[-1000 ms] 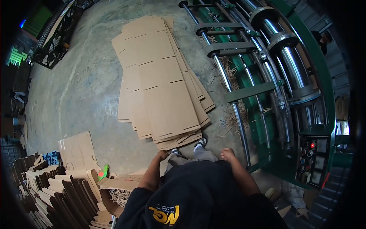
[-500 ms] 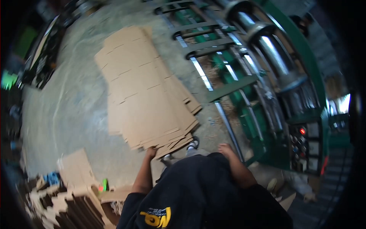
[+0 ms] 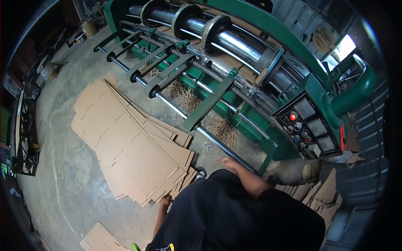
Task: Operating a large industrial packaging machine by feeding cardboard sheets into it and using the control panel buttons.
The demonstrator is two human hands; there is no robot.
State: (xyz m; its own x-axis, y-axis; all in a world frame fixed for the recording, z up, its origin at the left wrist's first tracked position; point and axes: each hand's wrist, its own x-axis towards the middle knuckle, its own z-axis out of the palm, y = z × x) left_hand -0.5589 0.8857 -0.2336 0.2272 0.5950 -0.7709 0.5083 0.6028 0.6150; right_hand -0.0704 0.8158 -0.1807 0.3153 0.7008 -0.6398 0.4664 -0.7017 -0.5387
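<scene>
We have a pile of cardboard sheets (image 3: 130, 144) lying flat on the concrete floor (image 3: 71, 180), ahead of us and to our left. Its long axis runs on a slant: the far end points away to the upper left, and the near end comes back toward our feet, beside our left hand (image 3: 166, 200). The sheets do not lie square on one another. Several lower ones fan out on the right side, toward the machine (image 3: 228, 42), and their corners stick out past the top sheet, while more edges show in steps along the near end.

The cardboard is plain light brown and long in shape. Short dark slits cross it in rows, and the outline is stepped along the left side.

Our left hand is at the near edge of the pile, fingers bent. We cannot tell how far it is open or whether it grips a sheet. Our right hand (image 3: 229, 163) is near the steel rail (image 3: 171, 106), its fingers curled; we cannot tell how tightly, or whether anything is inside.

The machine is green with shiny rollers, and brown scraps (image 3: 222, 129) lie heaped beneath its rails. A red light glows on the control panel (image 3: 307, 125).
</scene>
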